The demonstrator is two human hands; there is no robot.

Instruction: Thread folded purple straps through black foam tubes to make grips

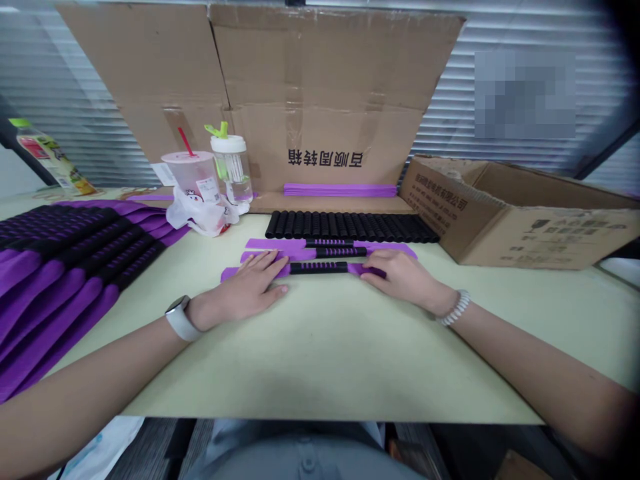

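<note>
Three flat purple strips lie side by side in front of me, each with a slotted black sleeve around its middle. My left hand (253, 283) rests flat with fingers spread over the left ends of the nearest strip (230, 273) and the middle strip. At the other end, my right hand (403, 277) pinches the right part of the nearest strip, beside its black sleeve (319, 267). The middle strip's sleeve (341, 252) sits just behind, slightly to the right. The farthest strip (273, 244) lies beyond both hands. My right fingers partly hide the strip ends.
Behind the strips runs a row of black sleeves (350, 227), then stacked purple strips (340, 191) on upright cardboard (325, 80). Many sleeved strips (60, 293) pile up at left. A pink cup (193, 173), clear bottle (234, 173) and drink bottle (53, 157) stand behind; a carton (525, 233) is right.
</note>
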